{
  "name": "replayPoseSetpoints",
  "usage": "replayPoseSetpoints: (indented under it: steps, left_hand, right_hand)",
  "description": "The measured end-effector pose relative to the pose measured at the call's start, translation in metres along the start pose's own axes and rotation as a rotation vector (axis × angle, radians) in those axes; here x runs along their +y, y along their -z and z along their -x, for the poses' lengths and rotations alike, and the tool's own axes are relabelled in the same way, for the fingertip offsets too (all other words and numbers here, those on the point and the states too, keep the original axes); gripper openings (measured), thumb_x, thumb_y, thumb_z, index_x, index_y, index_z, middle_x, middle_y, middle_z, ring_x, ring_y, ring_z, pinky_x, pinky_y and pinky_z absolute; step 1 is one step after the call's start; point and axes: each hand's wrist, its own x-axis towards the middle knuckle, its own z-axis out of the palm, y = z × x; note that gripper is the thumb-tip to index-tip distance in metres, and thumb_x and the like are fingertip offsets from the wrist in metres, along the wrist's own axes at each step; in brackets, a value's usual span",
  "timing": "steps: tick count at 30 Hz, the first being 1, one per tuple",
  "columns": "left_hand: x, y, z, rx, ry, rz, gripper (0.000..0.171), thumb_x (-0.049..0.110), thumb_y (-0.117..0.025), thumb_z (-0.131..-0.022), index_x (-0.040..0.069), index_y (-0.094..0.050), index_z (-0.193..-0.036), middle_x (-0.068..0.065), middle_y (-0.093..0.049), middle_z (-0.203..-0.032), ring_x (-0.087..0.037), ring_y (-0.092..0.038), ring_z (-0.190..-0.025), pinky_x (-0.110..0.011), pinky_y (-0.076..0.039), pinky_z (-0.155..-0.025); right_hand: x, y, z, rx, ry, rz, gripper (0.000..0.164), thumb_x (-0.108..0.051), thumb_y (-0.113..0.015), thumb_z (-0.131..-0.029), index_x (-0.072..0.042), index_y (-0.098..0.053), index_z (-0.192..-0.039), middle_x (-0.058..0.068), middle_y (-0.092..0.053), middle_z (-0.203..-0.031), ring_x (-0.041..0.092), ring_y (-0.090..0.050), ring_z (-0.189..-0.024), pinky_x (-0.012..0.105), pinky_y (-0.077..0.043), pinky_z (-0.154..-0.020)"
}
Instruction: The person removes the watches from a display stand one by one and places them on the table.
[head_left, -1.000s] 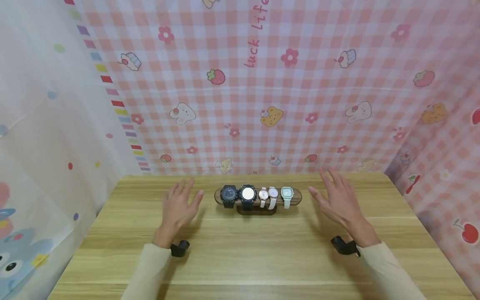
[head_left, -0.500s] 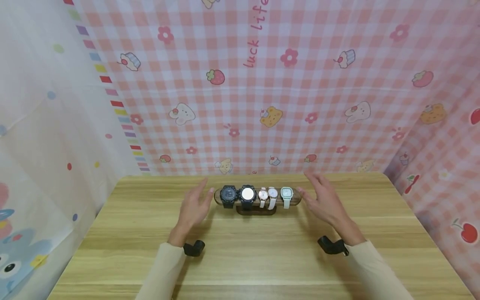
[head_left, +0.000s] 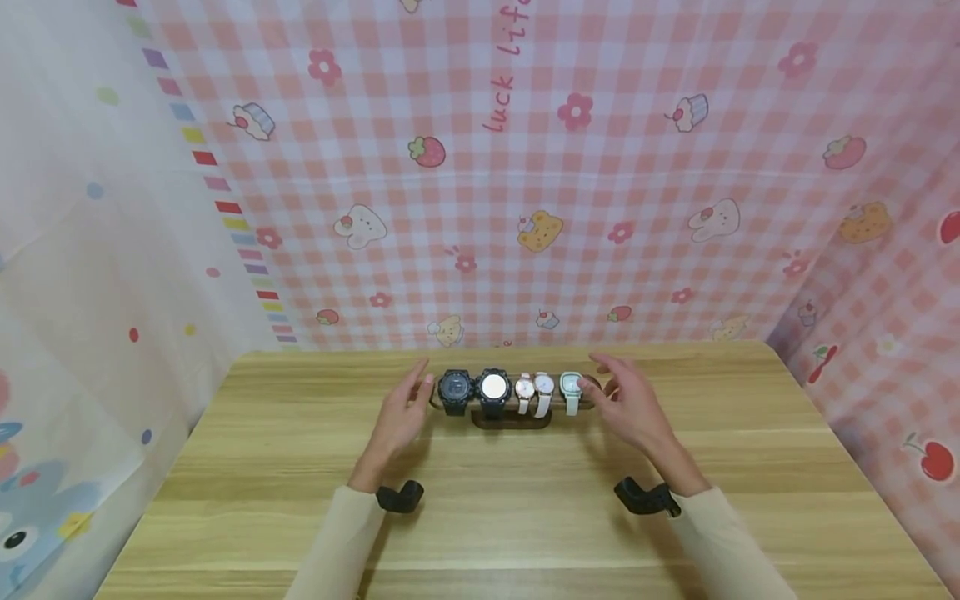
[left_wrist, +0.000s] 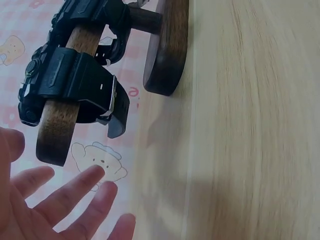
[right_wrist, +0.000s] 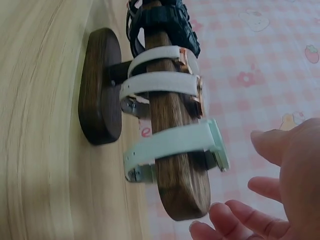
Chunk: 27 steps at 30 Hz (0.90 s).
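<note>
A dark wooden watch stand [head_left: 512, 419] bears several watches on its bar. On its left sit a black watch [head_left: 454, 388] and another black watch with a bright pale dial [head_left: 493, 387]. Two white-strapped watches [head_left: 543, 386] come after them, then a mint green watch [head_left: 572, 384] at the right. My left hand [head_left: 397, 423] is just off the bar's left end, fingers spread in the left wrist view. Around the right end reaches my right hand [head_left: 633, 408], its thumb overlapping the mint watch from above. In the right wrist view a gap shows between thumb and watch.
The stand rests toward the back of a wood-grain table [head_left: 517, 517]. Behind it hangs a pink checked cloth [head_left: 480, 200], with a pale cloth [head_left: 135, 250] at the left. A black wrist mount [head_left: 401, 497] is on the left wrist and a similar one [head_left: 643, 497] on the right.
Both hands have moved inward from either side, up to the two ends of the watch stand. The stand and its watches have not moved.
</note>
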Motion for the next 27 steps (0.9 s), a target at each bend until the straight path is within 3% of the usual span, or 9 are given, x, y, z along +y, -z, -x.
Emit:
replayPoseSetpoints:
  steps: [7, 11, 14, 18, 24, 27]
  left_hand:
    - [-0.003, -0.002, 0.001, -0.035, 0.01, 0.053, 0.049, 0.042, -0.037, -0.107, 0.027, -0.034, -0.155, -0.008, -0.039, -0.155, -0.031, -0.052, -0.126, -0.054, -0.038, -0.108]
    - [-0.004, -0.004, 0.0, -0.04, 0.011, 0.101, 0.047, 0.037, -0.039, -0.108, 0.028, -0.036, -0.154, -0.009, -0.043, -0.152, -0.03, -0.056, -0.118, -0.052, -0.04, -0.106]
    - [-0.004, -0.006, 0.0, -0.044, 0.006, 0.146, 0.046, 0.033, -0.04, -0.108, 0.026, -0.037, -0.153, -0.015, -0.057, -0.128, -0.029, -0.06, -0.102, -0.049, -0.046, -0.098]
    - [-0.003, -0.008, -0.001, -0.044, -0.014, 0.194, 0.045, 0.028, -0.041, -0.108, 0.022, -0.039, -0.153, -0.018, -0.055, -0.093, -0.027, -0.063, -0.09, -0.047, -0.051, -0.089]
    - [-0.002, -0.009, -0.002, -0.032, -0.011, 0.222, 0.043, 0.026, -0.043, -0.108, 0.023, -0.043, -0.151, -0.011, -0.058, -0.099, -0.027, -0.061, -0.086, -0.047, -0.052, -0.087]
    - [0.002, -0.008, 0.0, -0.042, -0.016, 0.238, 0.043, 0.023, -0.042, -0.108, 0.021, -0.043, -0.151, -0.015, -0.06, -0.107, -0.034, -0.059, -0.087, -0.048, -0.051, -0.084]
  right_hand:
    - [-0.006, -0.011, 0.001, 0.013, -0.013, -0.036, 0.045, -0.017, -0.067, -0.096, -0.001, -0.055, -0.136, 0.017, -0.058, -0.108, 0.02, -0.056, -0.077, 0.026, -0.047, -0.062]
    - [-0.007, -0.015, 0.0, 0.013, -0.03, -0.028, 0.044, -0.016, -0.068, -0.095, 0.001, -0.056, -0.134, 0.015, -0.057, -0.102, 0.018, -0.053, -0.076, 0.026, -0.045, -0.064]
    - [-0.008, -0.017, 0.0, 0.01, -0.047, -0.028, 0.045, -0.017, -0.068, -0.095, 0.0, -0.056, -0.135, 0.014, -0.056, -0.101, 0.018, -0.053, -0.077, 0.026, -0.045, -0.065]
    - [-0.009, -0.019, -0.002, 0.007, -0.058, -0.02, 0.045, -0.019, -0.067, -0.096, 0.0, -0.056, -0.135, 0.012, -0.057, -0.099, 0.019, -0.053, -0.078, 0.029, -0.045, -0.067]
    - [-0.01, -0.021, -0.005, 0.019, -0.048, -0.01, 0.043, -0.018, -0.067, -0.096, 0.001, -0.058, -0.133, 0.012, -0.058, -0.096, 0.02, -0.054, -0.08, 0.032, -0.045, -0.07]
    - [-0.01, -0.023, -0.006, 0.028, -0.042, -0.017, 0.042, -0.016, -0.067, -0.095, 0.001, -0.059, -0.133, 0.012, -0.058, -0.094, 0.02, -0.054, -0.079, 0.033, -0.045, -0.071]
